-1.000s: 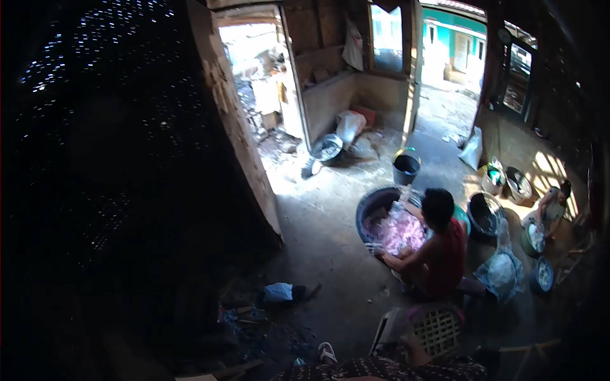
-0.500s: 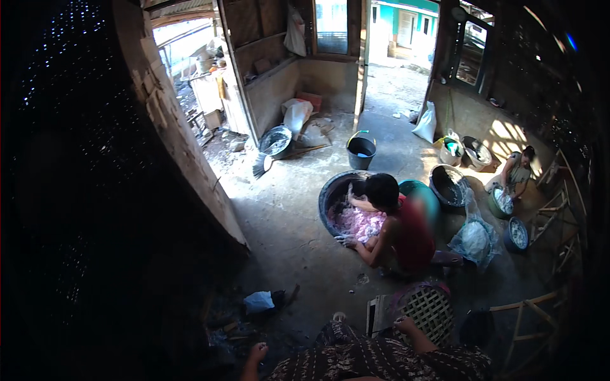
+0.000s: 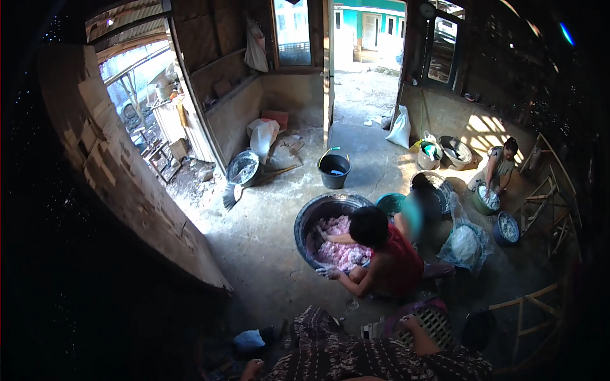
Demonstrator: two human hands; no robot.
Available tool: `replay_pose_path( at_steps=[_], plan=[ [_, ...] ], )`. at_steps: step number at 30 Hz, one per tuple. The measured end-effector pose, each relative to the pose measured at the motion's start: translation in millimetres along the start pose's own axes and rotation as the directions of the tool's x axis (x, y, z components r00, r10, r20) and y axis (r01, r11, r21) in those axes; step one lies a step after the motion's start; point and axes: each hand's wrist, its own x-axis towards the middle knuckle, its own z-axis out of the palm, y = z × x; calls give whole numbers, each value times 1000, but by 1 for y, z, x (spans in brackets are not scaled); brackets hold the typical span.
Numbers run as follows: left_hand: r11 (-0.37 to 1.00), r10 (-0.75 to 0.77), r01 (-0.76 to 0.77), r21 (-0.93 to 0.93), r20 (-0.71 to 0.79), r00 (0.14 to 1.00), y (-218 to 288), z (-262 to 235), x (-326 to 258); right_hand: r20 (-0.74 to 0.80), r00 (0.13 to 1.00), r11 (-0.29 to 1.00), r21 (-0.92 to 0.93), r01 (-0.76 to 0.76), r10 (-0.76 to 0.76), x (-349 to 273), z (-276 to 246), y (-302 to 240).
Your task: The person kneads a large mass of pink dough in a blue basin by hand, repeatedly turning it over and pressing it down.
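Note:
At the lower edge, my left hand (image 3: 253, 367) hangs beside my dark patterned garment, small in view, its fingers curled in. My right hand (image 3: 408, 324) is over my right side with the fingers folded; I see nothing in it. Behind it lies a round woven basket (image 3: 433, 322) with a purple rim; whether the hand touches it I cannot tell. Closest to my left hand is a pale blue bundle (image 3: 249, 340) on the dark floor. Ahead, a co-worker in red (image 3: 401, 260) crouches with both hands at a large black tub (image 3: 306, 223) of pink-white crumbly stuff (image 3: 343, 244).
Another person (image 3: 497, 166) works at a green basin (image 3: 485, 202) on the right. Around them are a blue bucket (image 3: 506, 228) and a clear bag of white stuff (image 3: 466, 246). A black bucket (image 3: 334, 170) stands before the doorway. Wooden frames (image 3: 524, 317) lean at right; a wooden panel (image 3: 136, 171) rises at left.
My view has shifted, and the co-worker and tub appear lower and nearer. My left hand has dropped toward the lower edge. The co-worker's far arm reaches deeper into the pink stuff.

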Motion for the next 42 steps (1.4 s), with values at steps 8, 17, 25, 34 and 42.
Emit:
replay_pose_path(
  at_steps=[8, 17, 25, 34, 42],
  plan=[
    [985, 147, -125, 116, -207, 967, 95, -93, 97, -53, 998, 999, -19, -35, 34, 17, -1, -31],
    [932, 238, -242, 269, 47, 970, 136, -175, 182, 125, 986, 985, -146, -91, 110, -1, 39, -36],
    [939, 227, -231, 255, 47, 973, 181, -230, 223, 35, 997, 997, 1, -71, 71, 37, 36, -132],
    [934, 253, -272, 233, 108, 961, 189, -231, 229, 62, 988, 990, 15, -140, 139, 5, 52, -111],
    [930, 168, -228, 289, 218, 961, 157, -244, 196, -291, 878, 806, 361, 469, -380, -48, 80, -78]
  ],
)
